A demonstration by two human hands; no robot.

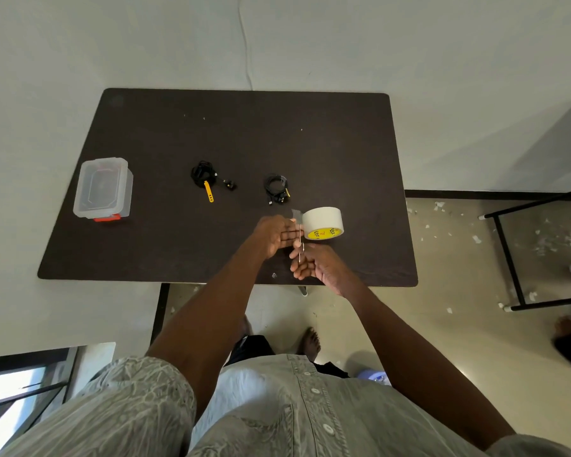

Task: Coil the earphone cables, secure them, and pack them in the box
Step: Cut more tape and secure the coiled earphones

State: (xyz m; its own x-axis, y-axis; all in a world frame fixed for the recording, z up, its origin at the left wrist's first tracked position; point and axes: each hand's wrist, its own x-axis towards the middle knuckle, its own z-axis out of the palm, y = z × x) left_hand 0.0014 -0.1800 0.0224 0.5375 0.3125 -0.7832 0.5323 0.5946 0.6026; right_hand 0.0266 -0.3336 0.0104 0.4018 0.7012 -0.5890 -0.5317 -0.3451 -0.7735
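Head view: tape roll [323,223] sits near table [152,245] front edge. Left hand [275,234] just left of roll, fingers extended flat toward it. Right hand [314,263] just in front of roll, fingers pinching a thin strip [300,242] running up toward the left fingertips. Two coiled earphone cables lie behind roll: one [276,189] near, one w/ yellow tie [206,179] further left. Lidded clear box [103,189] well left. Nothing blocks cables.
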